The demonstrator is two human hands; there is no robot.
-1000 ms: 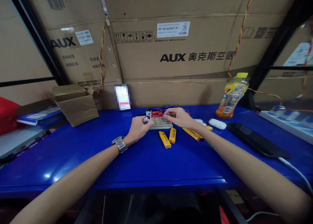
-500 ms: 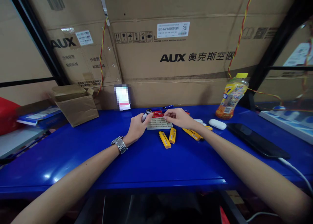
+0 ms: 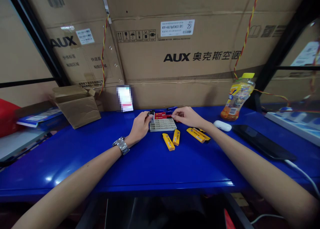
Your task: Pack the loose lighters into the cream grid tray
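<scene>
In the head view, my left hand (image 3: 140, 124) pinches a white lighter with a black top (image 3: 151, 117), held upright at the rear left corner of a pale tray divided into small compartments (image 3: 163, 129). My right hand (image 3: 186, 116) is closed, its fingertips on the right end of a red lighter (image 3: 161, 116) just behind the tray. Other red and blue lighters (image 3: 172, 108) lie farther back, partly covered by my hands. In front of the tray are two yellow lighters (image 3: 168, 142). More yellow lighters (image 3: 197, 135) lie together below my right wrist.
A lit phone (image 3: 125, 99) leans against large cartons at the back. To the left stands an open cardboard box (image 3: 78, 109). On the right are a drink bottle (image 3: 235, 99), a white earbud case (image 3: 222, 125) and a black phone or power bank (image 3: 262, 144) with a white cable.
My right hand has shifted right, off the tray to the red lighter's end. My left hand has moved slightly left and turned the white lighter more upright. The tray's compartments show more fully.
</scene>
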